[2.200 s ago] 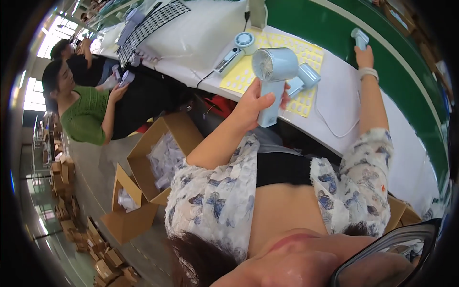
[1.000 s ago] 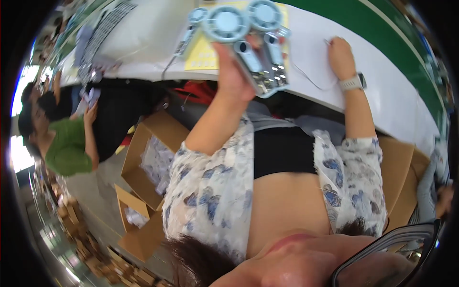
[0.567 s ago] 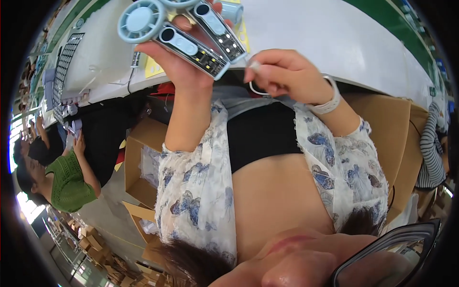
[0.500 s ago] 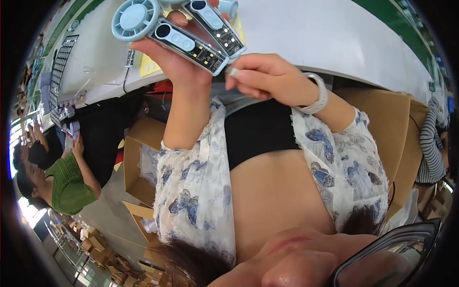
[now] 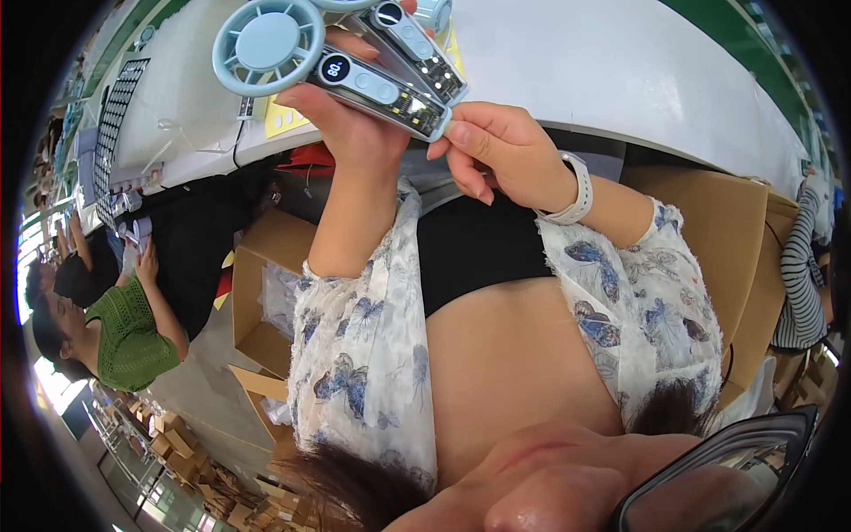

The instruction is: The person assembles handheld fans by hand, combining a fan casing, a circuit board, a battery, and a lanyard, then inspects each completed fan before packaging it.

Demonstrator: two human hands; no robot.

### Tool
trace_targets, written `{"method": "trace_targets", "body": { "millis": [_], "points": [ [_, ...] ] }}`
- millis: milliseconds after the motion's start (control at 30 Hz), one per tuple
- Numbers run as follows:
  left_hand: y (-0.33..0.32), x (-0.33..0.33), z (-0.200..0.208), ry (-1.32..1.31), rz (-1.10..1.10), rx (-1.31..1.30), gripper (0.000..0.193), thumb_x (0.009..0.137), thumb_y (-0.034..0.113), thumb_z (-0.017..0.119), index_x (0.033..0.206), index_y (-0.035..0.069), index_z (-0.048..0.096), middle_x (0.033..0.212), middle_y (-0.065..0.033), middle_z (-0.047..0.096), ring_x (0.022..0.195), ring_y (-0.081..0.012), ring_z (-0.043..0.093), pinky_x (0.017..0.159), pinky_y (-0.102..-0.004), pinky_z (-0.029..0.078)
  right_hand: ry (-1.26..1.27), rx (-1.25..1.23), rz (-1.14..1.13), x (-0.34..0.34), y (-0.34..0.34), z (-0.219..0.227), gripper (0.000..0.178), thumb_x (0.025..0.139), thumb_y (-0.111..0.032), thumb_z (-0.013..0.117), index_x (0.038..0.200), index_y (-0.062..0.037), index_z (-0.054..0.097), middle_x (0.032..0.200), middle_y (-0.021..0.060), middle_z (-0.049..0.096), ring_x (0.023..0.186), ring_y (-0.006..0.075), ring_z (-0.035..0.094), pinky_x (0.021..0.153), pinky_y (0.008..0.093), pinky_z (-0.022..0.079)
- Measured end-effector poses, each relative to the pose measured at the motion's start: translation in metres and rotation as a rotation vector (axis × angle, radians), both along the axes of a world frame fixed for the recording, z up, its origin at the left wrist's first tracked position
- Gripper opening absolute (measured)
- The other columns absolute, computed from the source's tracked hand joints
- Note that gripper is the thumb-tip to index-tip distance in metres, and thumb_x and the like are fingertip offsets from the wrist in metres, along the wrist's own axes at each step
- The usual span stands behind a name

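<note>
The white worktop (image 5: 576, 71) spreads widest, with a cardboard box (image 5: 700, 213) below its near edge at right. A pale-blue handheld fan (image 5: 377, 89) and a second fan (image 5: 409, 51) sit in the left hand (image 5: 355, 129), fingers clamped on both, at the worktop's near edge. The right hand (image 5: 519, 155) has thumb and forefinger together at the nearer handle's end (anything between them is hidden). That handle's small display (image 5: 334, 69) is lit.

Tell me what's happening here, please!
A person's left hand holds two light-blue handheld fans near the white table. The right hand has its fingertips right at the bottom end of the nearer fan, whose small screen is lit. Off left, someone in a green top holds something pale purple.
</note>
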State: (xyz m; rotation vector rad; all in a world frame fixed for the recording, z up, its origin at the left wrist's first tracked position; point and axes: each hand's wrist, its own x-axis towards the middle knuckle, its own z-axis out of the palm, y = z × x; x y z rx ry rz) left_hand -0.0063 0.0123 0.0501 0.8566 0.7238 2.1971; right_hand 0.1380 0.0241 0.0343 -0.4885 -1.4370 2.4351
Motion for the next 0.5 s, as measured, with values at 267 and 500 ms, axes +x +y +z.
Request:
{"method": "trace_targets", "body": {
  "millis": [267, 500],
  "points": [
    [0.019, -0.022, -0.034, -0.312, -0.502, 0.643, 0.065, 0.082, 0.072, 0.041, 0.083, 0.008, 0.052, 0.121, -0.0218, 0.054, 0.105, -0.0321, 0.057, 0.089, -0.0413, 0.047, 0.022, 0.346, -0.066, -0.005, 0.003, -0.001, 0.027, 0.097, -0.021, 0.046, 0.088, 0.0015, 0.058, 0.080, 0.0061, 0.058, 0.069, 0.0090, 0.052, 0.059, 0.0213, 0.040],
    [-0.012, -0.017, -0.013, -0.154, -0.165, 0.029, 0.063, 0.081, 0.071, 0.044, 0.083, 0.008, 0.052, 0.116, -0.0203, 0.056, 0.104, -0.0335, 0.058, 0.085, -0.0437, 0.049, 0.222, 0.571, -0.039, -0.009, 0.001, -0.008, 0.026, 0.096, -0.019, 0.049, 0.080, 0.0003, 0.057, 0.092, 0.0084, 0.058, 0.081, 0.0124, 0.053, 0.072, 0.0242, 0.042]
  ]
}}
